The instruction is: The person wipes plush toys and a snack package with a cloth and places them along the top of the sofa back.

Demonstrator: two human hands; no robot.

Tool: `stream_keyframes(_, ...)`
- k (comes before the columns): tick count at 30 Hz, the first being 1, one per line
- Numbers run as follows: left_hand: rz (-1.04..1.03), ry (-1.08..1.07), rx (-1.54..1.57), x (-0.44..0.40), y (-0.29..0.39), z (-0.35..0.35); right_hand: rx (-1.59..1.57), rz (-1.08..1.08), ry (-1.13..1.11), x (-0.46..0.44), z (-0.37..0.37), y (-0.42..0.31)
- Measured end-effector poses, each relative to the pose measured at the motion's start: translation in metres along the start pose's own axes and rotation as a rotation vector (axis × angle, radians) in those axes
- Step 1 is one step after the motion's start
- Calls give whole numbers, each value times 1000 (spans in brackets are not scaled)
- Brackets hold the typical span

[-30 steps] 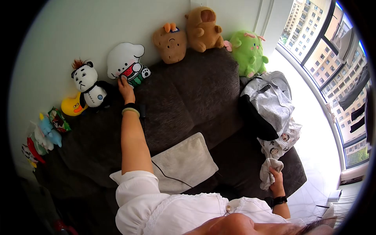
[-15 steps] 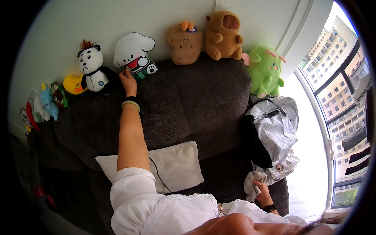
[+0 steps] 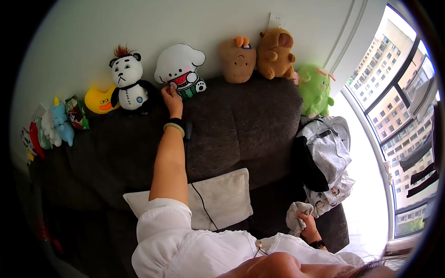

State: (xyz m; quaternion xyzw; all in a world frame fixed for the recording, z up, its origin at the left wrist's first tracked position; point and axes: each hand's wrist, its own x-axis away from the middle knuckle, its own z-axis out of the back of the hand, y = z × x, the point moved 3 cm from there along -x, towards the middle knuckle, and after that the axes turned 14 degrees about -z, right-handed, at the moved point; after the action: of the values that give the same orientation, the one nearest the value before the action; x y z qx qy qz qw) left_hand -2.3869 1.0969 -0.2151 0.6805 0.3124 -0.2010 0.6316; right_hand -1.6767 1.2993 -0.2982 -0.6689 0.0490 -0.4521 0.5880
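Observation:
My left hand (image 3: 172, 98) reaches to the top of the dark sofa back, its fingers closed on the lower left edge of a white plush dog (image 3: 180, 65). The plush has a watermelon slice on its front and leans upright against the wall. Left of it sits a black-and-white panda plush (image 3: 127, 74). Farther right stand a brown potato-like plush (image 3: 238, 60) and a capybara plush (image 3: 276, 54). Low on the right, my right hand (image 3: 309, 224) is closed around a crumpled beige cloth (image 3: 296, 217).
A grey backpack (image 3: 327, 150) and a printed bag (image 3: 331, 197) rest at the sofa's right end, below a green plush (image 3: 315, 90). A beige cushion (image 3: 225, 197) with a dark cord lies on the seat. Several small plush toys, including a yellow duck (image 3: 99, 99), line the left. A window is at right.
My view has shifted, so the toys and sofa appear farther right and slightly lower. My left hand stays on the white plush dog; my right hand still holds the cloth.

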Motion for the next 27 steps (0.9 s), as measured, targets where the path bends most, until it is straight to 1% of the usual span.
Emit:
stream_keyframes(1,-15,-14,-5,-1,0,-1,42,45,46,12,-5,5)
stream_keyframes(2,-31,-25,-16,-2,-2,0,149,134,109,26,-13,8)
stream_keyframes(3,-46,-38,-31,-3,-4,3,355,323,152,38,-17,16)
stream_keyframes(4,22,-50,28,-2,7,4,548,516,233,56,-29,9)
stream_keyframes(5,32,-65,56,-4,8,7,211,283,199,67,-38,16)
stream_keyframes(6,36,-82,91,-9,12,4,-173,91,222,79,-47,23)
stream_keyframes(7,44,-96,126,-11,15,1,-421,-46,202,92,-52,25)
stream_keyframes(8,-12,-183,85,-14,27,-1,-686,-171,215,105,-57,26)
stream_keyframes(9,-72,-270,45,-19,38,-5,-736,-156,239,110,-54,52)
stream_keyframes(10,-133,-355,5,-21,46,-8,-773,-150,283,126,-58,60)
stream_keyframes(13,22,-505,180,-39,42,-16,-913,-98,373,164,-75,84)
stream_keyframes(17,-79,-472,232,-39,39,-31,-1036,-12,501,204,-90,123)
stream_keyframes(18,-38,-532,245,-39,33,-33,-1064,-4,506,212,-92,131)
stream_keyframes(21,28,-487,109,-31,31,-33,-1123,-2,597,230,-91,151)
stream_keyframes(22,8,-456,92,-27,32,-32,-1149,-8,601,236,-92,145)
stream_keyframes(24,-9,-457,-112,-16,6,-36,-1153,17,606,235,-86,145)
stream_keyframes(25,-15,-454,-221,-16,23,-25,-1152,25,603,233,-83,143)
stream_keyframes(27,-87,-559,-339,-6,60,2,-1114,43,559,224,-76,126)
